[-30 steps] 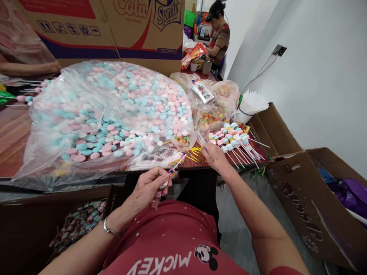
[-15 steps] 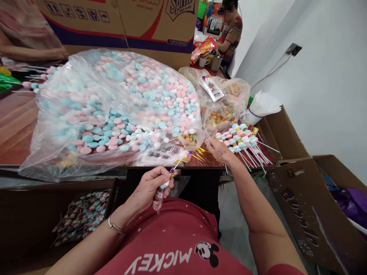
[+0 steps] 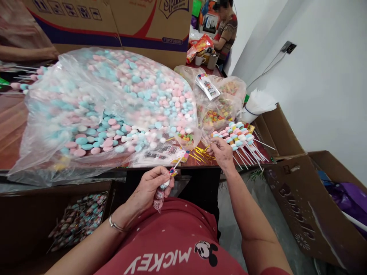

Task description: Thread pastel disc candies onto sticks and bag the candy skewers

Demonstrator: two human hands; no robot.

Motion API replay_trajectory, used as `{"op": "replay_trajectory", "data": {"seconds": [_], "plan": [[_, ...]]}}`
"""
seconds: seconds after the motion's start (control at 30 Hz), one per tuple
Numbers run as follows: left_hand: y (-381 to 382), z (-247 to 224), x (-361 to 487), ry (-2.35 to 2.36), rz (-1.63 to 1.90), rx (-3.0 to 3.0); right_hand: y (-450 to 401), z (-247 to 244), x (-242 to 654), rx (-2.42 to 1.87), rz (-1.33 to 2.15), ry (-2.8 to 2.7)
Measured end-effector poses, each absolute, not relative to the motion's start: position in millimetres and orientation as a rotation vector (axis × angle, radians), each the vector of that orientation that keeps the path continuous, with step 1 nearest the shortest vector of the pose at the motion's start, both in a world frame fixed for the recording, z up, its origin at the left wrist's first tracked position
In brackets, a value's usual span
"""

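Observation:
My left hand [image 3: 155, 183] is closed around a wrapped marshmallow skewer [image 3: 164, 186] in front of my shirt. The printed bag's sealed end points down, and a white stick [image 3: 177, 164] pokes out of its gathered mouth. At the table edge my right hand [image 3: 220, 152] pinches with thumb and fingers at the end of a gold twist tie [image 3: 205, 148]. More gold twist ties [image 3: 196, 156] lie fanned out just left of it. Flat printed bags [image 3: 157, 156] lie between the hands. Beside the right hand is a pile of bare marshmallow skewers [image 3: 236, 136], sticks towards me.
A large clear bag of pink, blue and white marshmallows [image 3: 137, 95] covers the table's left. Bags of ring candies [image 3: 213, 114] stand behind the ties. An open carton [image 3: 77, 217] below left holds wrapped skewers; another carton [image 3: 295, 206] stands right. Co-workers sit across and behind.
My right hand has drawn its fingers together at the twist ties, its wrist shifting slightly left. The left hand keeps the wrapped skewer in place. The view has turned slightly right.

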State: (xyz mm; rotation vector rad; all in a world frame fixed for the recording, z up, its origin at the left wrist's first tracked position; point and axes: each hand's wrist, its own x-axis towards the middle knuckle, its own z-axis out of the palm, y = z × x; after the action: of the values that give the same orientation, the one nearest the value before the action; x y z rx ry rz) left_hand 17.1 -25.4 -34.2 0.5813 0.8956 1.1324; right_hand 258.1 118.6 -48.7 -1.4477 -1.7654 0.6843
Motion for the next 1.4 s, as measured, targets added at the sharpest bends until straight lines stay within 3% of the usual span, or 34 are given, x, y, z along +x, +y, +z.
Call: {"op": "replay_trajectory", "data": {"seconds": [0.43,0.77,1.17,1.4], "plan": [[-23.2,-33.4,18.5,0.901,1.146,0.572,99.2,-25.4,268.5,-1.688,0.373,-2.362],[-29.6,-34.0,9.8,0.932,1.172,0.573,102.0,-12.3,245.8,-2.027,0.452,-2.594],[-27.5,-31.5,7.7,0.919,1.196,0.548,94.0,-2.5,261.2,-1.766,0.505,-2.43],[-15.4,-18.7,20.5,0.817,1.156,0.603,58.7,-8.9,194.8,-1.017,0.87,-1.945]]}}
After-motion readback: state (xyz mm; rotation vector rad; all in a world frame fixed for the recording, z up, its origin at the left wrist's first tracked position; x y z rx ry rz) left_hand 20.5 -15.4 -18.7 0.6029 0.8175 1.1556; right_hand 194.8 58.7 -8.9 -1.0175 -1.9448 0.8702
